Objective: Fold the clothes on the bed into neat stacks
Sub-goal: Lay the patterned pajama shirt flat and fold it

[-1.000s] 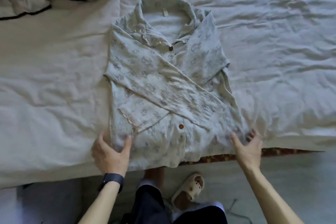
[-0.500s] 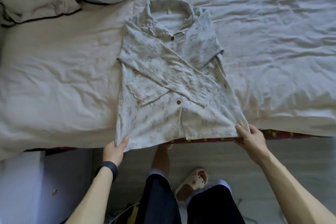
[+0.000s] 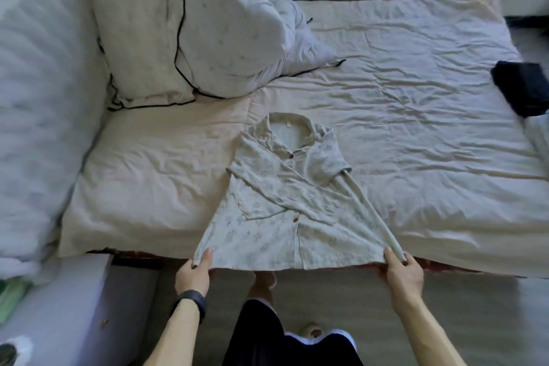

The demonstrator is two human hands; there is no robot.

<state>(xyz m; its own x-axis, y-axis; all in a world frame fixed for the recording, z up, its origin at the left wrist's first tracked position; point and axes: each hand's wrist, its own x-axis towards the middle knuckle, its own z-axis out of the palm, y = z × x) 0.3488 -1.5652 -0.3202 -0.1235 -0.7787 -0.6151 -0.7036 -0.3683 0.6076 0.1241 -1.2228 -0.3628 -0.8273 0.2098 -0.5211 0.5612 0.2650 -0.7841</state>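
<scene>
Head view showed a printed button-up shirt lying at the front edge of the bed, sleeves already crossed over its chest; the hem-to-collar fold seemed not yet made. Both arms reached forward: the left hand and right hand each pinched a hem corner, holding it slightly raised.

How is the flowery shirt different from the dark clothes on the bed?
The shirt is pale and printed; the dark clothes are plain. The left hand and right hand hold the shirt's hem; nothing touches the dark clothes. The shirt is spread out, the dark clothes bundled. Both lie on the bed.
</scene>
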